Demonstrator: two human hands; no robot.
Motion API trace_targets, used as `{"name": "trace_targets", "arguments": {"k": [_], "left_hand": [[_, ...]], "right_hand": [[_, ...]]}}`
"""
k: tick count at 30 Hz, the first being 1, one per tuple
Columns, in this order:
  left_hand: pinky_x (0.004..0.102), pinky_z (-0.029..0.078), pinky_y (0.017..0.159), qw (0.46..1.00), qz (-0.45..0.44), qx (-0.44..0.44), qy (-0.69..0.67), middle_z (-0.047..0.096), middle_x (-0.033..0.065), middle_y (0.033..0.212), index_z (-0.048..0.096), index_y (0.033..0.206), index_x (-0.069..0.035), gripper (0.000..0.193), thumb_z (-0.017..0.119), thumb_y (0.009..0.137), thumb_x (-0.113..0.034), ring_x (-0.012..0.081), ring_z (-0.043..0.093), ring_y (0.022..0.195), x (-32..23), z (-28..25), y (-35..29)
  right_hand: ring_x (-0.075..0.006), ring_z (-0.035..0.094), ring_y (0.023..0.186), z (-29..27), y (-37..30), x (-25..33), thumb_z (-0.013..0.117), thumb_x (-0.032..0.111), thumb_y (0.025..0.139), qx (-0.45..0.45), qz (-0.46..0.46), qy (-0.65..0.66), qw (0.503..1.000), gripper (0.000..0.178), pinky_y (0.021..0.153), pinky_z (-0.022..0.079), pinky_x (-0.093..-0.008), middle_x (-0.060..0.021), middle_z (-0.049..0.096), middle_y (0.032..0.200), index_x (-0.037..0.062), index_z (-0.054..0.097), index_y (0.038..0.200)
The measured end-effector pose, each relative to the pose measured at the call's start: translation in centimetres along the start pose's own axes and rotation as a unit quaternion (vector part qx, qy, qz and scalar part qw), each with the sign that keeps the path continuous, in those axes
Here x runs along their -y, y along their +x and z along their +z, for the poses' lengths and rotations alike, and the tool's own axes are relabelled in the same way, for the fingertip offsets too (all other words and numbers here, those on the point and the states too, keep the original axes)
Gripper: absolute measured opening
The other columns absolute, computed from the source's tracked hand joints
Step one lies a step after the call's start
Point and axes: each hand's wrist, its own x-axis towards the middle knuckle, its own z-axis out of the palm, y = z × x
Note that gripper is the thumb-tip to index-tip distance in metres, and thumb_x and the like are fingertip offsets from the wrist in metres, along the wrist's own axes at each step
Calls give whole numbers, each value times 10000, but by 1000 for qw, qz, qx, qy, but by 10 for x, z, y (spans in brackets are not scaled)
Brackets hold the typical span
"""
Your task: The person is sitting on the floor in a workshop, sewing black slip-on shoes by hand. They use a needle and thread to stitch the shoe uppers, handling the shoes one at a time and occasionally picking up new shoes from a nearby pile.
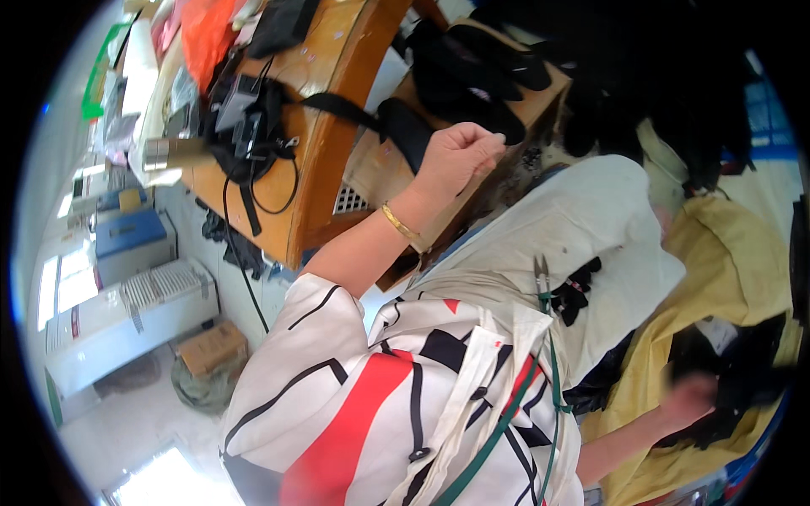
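Observation:
My left hand [462, 158] is raised beside the wooden table, its fingers pinched together; whatever they hold, if anything, is too small to make out. Close by are black, sole-shaped pieces [405, 135] on a cardboard box [367, 173]. My right hand [690, 398], smeared by motion, is at dark items [732, 375] inside a yellow sack [732, 253], and its fingers cannot be read. On the pale apron [557, 215] over my lap lie small pointed snips [541, 271], tied to a green cord [554, 363]. Small black scraps [575, 293] rest next to them.
A wooden table [333, 72] stands at the upper left, bearing a black bag [253, 126] with a cable and small devices. On the floor to the left are a long white carton [131, 316] and a small brown box [211, 347]. Dark material [624, 84] fills the upper right.

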Motion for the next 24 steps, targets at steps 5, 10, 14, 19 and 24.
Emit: {"name": "trace_targets", "arguments": {"k": [5, 10, 14, 19, 24], "left_hand": [[183, 350, 522, 979, -3, -201, 44, 574, -33, 661, 614, 755, -83, 190, 656, 913, -179, 22, 477, 586, 64, -84, -33], [278, 425, 569, 912, -133, -296, 250, 567, 70, 650, 611, 792, -7, 267, 648, 901, -249, 104, 509, 593, 127, -137, -74], [309, 465, 629, 934, -112, -150, 305, 611, 109, 747, 640, 862, -19, 224, 643, 894, -241, 172, 580, 650, 162, -135, -96], [367, 497, 723, 871, -46, 37, 487, 654, 120, 931, 667, 949, -60, 154, 624, 873, -186, 290, 632, 812, 180, -120, -98], [399, 504, 730, 885, -81, 100, 448, 660, 160, 900, 655, 1024, -54, 215, 605, 888, -213, 331, 638, 826, 204, -107, -84]], "right_hand": [[-89, 475, 662, 39, -32, -92, 560, 276, 993, -96, 78, -317, 941, 320, 623, 435, -228, -4, 531, 757, -19, 542, 1117], [-49, 443, 641, 50, -38, -149, 566, 171, 989, 22, 149, -470, 870, 177, 603, 413, -212, 24, 517, 768, 1, 607, 1013], [-34, 478, 683, 83, -49, -189, 575, 131, 978, 62, 126, -592, 794, 239, 662, 442, -186, 36, 543, 844, -2, 602, 1174], [-30, 479, 684, 82, -50, -195, 591, 130, 970, 95, 178, -593, 779, 211, 664, 437, -182, 35, 556, 835, -1, 622, 1133], [-27, 482, 689, 81, -58, -198, 601, 143, 966, 90, 179, -624, 755, 197, 658, 440, -180, 34, 556, 822, 6, 630, 1104]]}}
